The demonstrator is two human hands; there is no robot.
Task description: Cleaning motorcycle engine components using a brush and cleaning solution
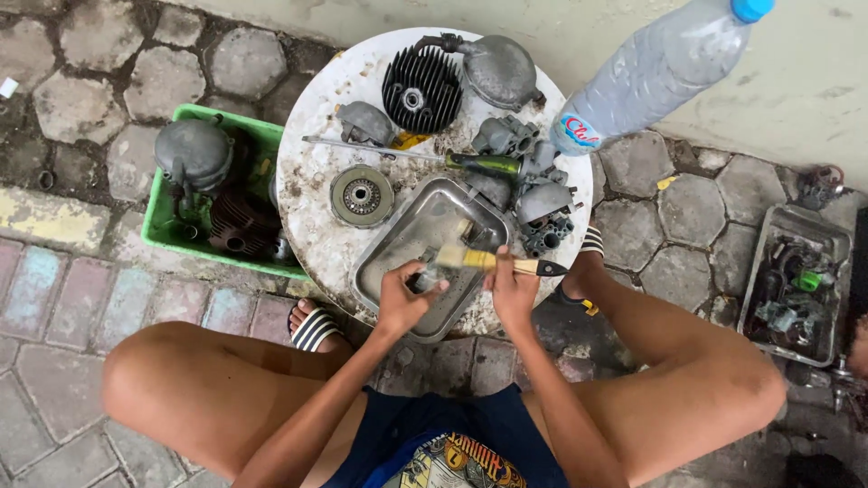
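From the head camera, your left hand was curled tight around a small dark part, most of it buried in your fingers, so its shape could not be made out. Your right hand was closed on the wooden handle of a paintbrush, just beside the left; the bristle end pointed toward the part, and whether it touched was hard to tell. Both hands hovered over the near corner of a metal tray, whose near rim your knuckles covered. Beyond your hands, a screwdriver with a green handle lay across the round white table, with a round clutch-like disc ahead of your left hand and a black finned cylinder head farther off. Ahead of your right hand sat a cluster of grey carburettor pieces, overlapping so that you could not count them. A clear plastic bottle with a blue cap rose close to the lens beyond your right hand, blurred, its cap cut by the top edge. Out past your left hand, a green crate held a grey domed cover and a dark finned piece, partly tucked under the table. Far to your right, a second tray of parts was a murky jumble.
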